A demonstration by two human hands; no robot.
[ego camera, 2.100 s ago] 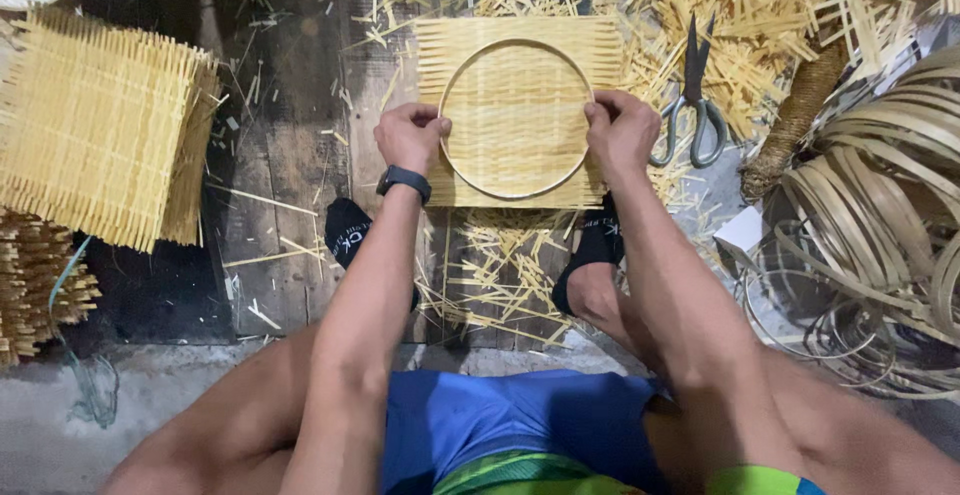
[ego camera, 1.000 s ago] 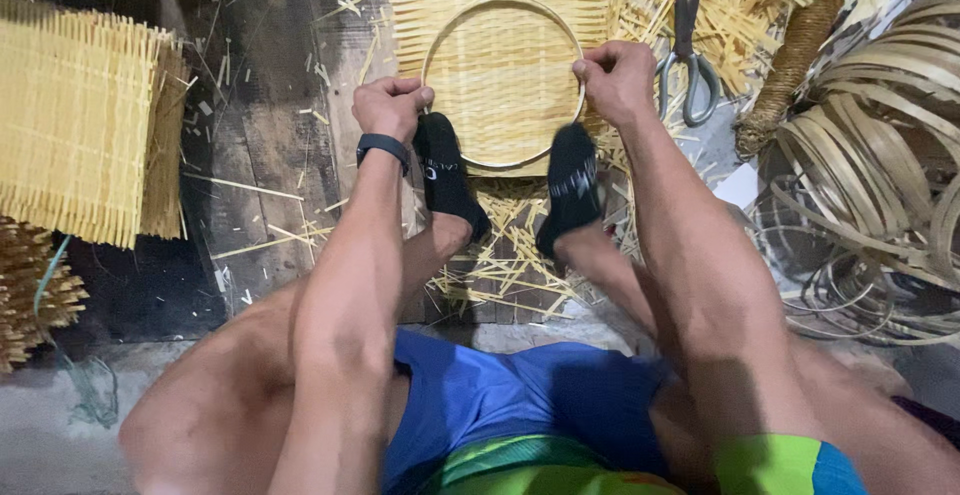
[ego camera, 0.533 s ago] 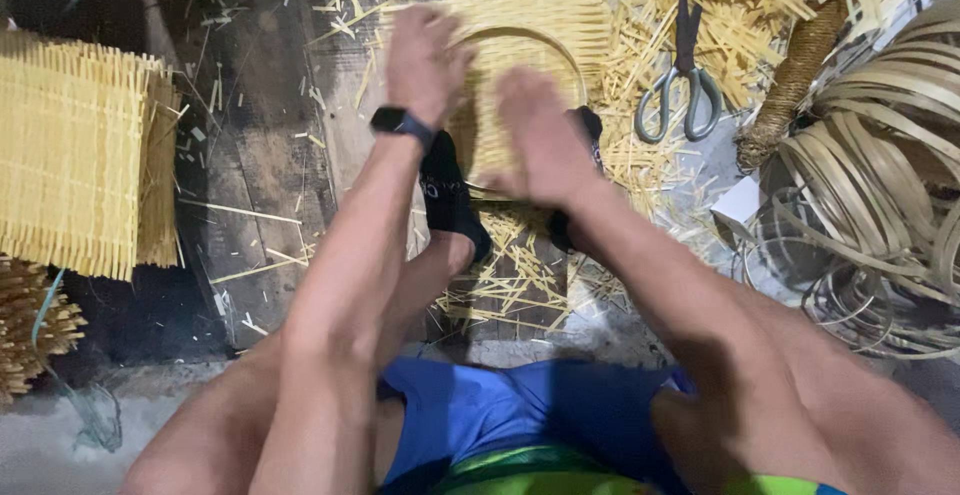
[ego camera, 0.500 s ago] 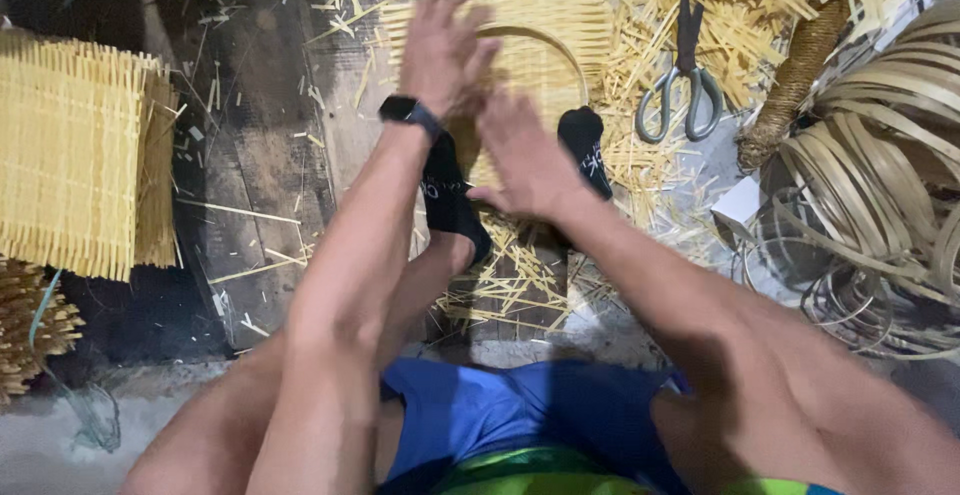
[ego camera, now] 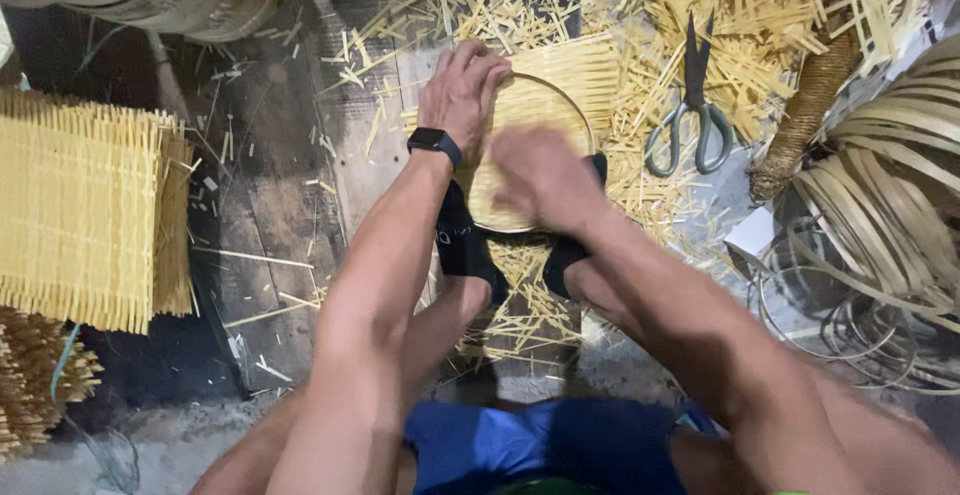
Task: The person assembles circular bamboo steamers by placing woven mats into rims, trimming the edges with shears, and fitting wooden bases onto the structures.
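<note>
The mat (ego camera: 560,75) lay at twelve o'clock, pinned by both feet, untrimmed beyond the hoop (ego camera: 578,120); left hand (ego camera: 462,90) pressed flat on it, right hand (ego camera: 540,175) blurred, grip unclear.

Square woven bamboo mat (ego camera: 560,75), pale yellow, lying flat on the floor among scattered splints. A thin round hoop (ego camera: 585,125) rests on it, partly hidden.

One camera sits on the person's head and looks steeply down and forward over both forearms to the floor. It is close: the left hand (ego camera: 462,85), the blurred right hand (ego camera: 540,177) and the scissors (ego camera: 690,105) fill the upper middle. No second view exists.
</note>
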